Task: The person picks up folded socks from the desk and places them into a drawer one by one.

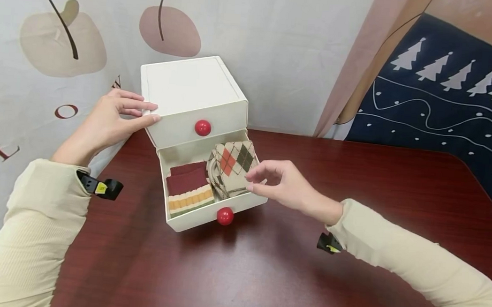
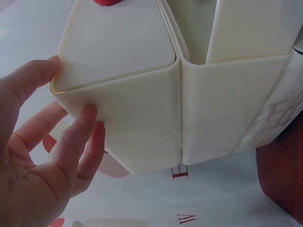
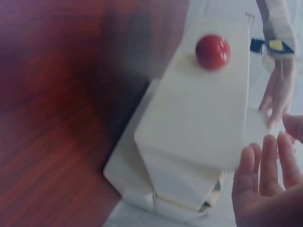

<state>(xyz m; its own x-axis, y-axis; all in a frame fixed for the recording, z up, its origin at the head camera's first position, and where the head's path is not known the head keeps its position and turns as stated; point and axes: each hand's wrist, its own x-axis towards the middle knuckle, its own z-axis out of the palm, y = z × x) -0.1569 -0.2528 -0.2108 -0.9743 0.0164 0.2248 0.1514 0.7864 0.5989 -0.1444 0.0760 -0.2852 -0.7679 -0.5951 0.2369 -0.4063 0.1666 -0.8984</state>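
A small white two-drawer box (image 1: 195, 84) stands on the table, its lower drawer (image 1: 193, 223) pulled out and its upper drawer (image 1: 175, 132) closed. Folded maroon socks with yellow and green stripes (image 1: 189, 183) lie at the left of the lower drawer. Beside them sit folded beige argyle socks (image 1: 237, 162). My left hand (image 1: 117, 117) rests on the box's upper left front corner; in the left wrist view, fingertips (image 2: 89, 111) touch its side wall. My right hand (image 1: 286, 184) hovers at the lower drawer's right rim near the argyle socks, thumb and fingers apart, holding nothing.
Each drawer has a round red knob, the upper one (image 1: 203, 128) and the lower one (image 1: 225, 216). A dark red wooden table (image 1: 354, 179) lies beneath. Behind the box hangs a pale printed curtain (image 1: 277, 57), with a navy tree-patterned cloth (image 1: 439, 109) at right.
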